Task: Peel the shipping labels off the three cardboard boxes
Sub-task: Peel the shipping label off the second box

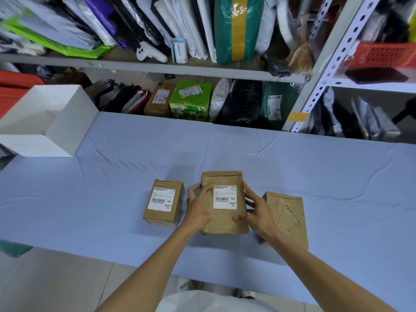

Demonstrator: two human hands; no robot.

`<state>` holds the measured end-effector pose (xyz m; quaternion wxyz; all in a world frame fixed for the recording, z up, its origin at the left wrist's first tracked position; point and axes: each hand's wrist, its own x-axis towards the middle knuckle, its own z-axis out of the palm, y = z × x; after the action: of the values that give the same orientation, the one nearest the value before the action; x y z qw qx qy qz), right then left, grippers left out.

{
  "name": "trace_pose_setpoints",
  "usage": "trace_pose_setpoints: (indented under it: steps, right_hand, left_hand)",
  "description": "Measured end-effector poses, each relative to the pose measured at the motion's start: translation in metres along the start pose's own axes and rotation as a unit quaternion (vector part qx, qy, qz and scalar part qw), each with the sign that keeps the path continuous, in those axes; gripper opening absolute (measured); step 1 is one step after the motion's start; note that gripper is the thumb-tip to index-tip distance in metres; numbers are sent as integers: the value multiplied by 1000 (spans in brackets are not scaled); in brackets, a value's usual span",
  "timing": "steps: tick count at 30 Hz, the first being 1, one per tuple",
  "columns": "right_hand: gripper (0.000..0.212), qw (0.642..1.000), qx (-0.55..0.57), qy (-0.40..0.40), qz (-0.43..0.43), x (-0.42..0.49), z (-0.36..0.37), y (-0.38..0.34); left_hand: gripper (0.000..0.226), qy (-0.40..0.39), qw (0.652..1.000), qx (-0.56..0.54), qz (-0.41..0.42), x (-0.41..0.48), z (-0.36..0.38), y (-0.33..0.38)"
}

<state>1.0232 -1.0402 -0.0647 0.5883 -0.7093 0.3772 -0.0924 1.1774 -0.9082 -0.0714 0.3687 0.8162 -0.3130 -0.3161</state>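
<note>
- Two bare forearms reach forward from the bottom edge over the blue-covered surface point(112, 188), and both hands meet at one box.
- The left hand point(198, 208) grips the left side of the middle box point(225, 219), with its thumb lying on the top face and its fingers curled round the far left edge.
- The right hand point(258, 212) holds the right side of the same box, with its fingers stretched along that edge and its thumb pressed on the top face near the front.
- Three brown cardboard boxes stand in a row near the front of the surface. All are closed, so their contents are hidden.
- Two white shipping labels are in view. One label point(224, 197) sits on top of the middle box between the hands, with a barcode and "MX".
- The left box point(163, 203) stands just beside the left hand and carries the second label point(161, 199) on its top.
- The right box point(286, 217) lies just past the right wrist. Its top shows a rough torn patch of bare cardboard.
- Farther back at the left edge stands one open white box point(45, 122), well apart from the three.
- Beyond the surface, a metal shelf point(180, 68) is packed with bagged parcels.
- The lower level holds a green carton point(191, 100) beside a brown carton point(158, 100).
- The upper level holds a white controller point(148, 52), a label roll point(179, 50) and a black handheld scanner point(275, 65).
- A red basket point(382, 55) sits in the next bay at far right.
</note>
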Motion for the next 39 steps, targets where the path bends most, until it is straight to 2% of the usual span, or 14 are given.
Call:
trace_pose_setpoints:
  steps: [14, 19, 26, 39]
  right_hand:
    - [109, 1000, -5, 3, 2, 0, 1, 0]
    - [111, 1000, -11, 3, 5, 1, 1, 3]
    - [110, 1000, -17, 3, 8, 4, 1, 3]
    - [108, 1000, -13, 2, 10, 3, 1, 3]
  left_hand:
    - [93, -14, 1000, 0, 1, 3, -3, 0]
    - [72, -26, 999, 20, -3, 0, -5, 9]
    - [90, -13, 1000, 5, 0, 0, -1, 0]
    - [86, -28, 1000, 12, -7, 0, -2, 4]
